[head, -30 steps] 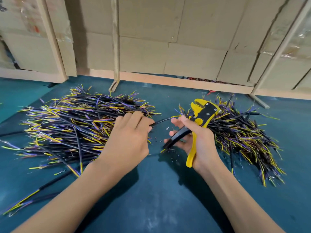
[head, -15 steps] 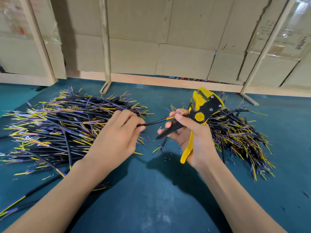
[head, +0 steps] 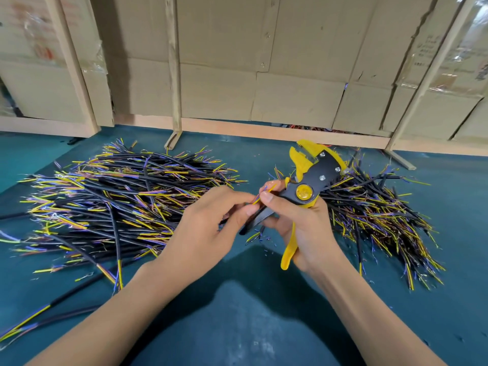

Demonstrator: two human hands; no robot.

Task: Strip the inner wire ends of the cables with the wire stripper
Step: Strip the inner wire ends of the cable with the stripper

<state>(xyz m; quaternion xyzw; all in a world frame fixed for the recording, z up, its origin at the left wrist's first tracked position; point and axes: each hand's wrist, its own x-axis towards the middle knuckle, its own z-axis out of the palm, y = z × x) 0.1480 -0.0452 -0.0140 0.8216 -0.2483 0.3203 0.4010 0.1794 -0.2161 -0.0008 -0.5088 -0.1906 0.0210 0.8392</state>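
Stripper (head: 307, 191) is gripped in the right hand (head: 301, 223), fingers wrapped round the yellow and black handles, head pointing up and away with its jaws apart and nothing between them. One cable (head: 260, 198) is pinched by the left hand (head: 208, 231) between thumb and fingertips; its yellow and purple inner wires stick out toward the right thumb, just short of the stripper head. Exact contact between wire ends and right thumb cannot be told, the area is blurred

Unprocessed-looking pile (head: 118, 196) lies left of the hands on the green mat (head: 250, 326), second pile (head: 375, 215) lies right, behind the right hand. Which pile is done is judged only from position: likely right = stripped. Small insulation scraps (head: 260, 237) are scattered under the hands

Handling, as judged:
- cable is light, black jacket semi-stiff, holds its line over a short span
- inner wires are thin and floppy, easily bent or splayed, so they should be fanned and fed one at a time
- hold is best taken on the jacket close to the exposed end, so the wires do not droop off the jaws
- jacket looks smooth, a firm pinch is needed against the pull when the stripper closes
- fine copper strands are easily nicked or torn if overfed

Step in hand is judged as aligning the wire ends before insertion
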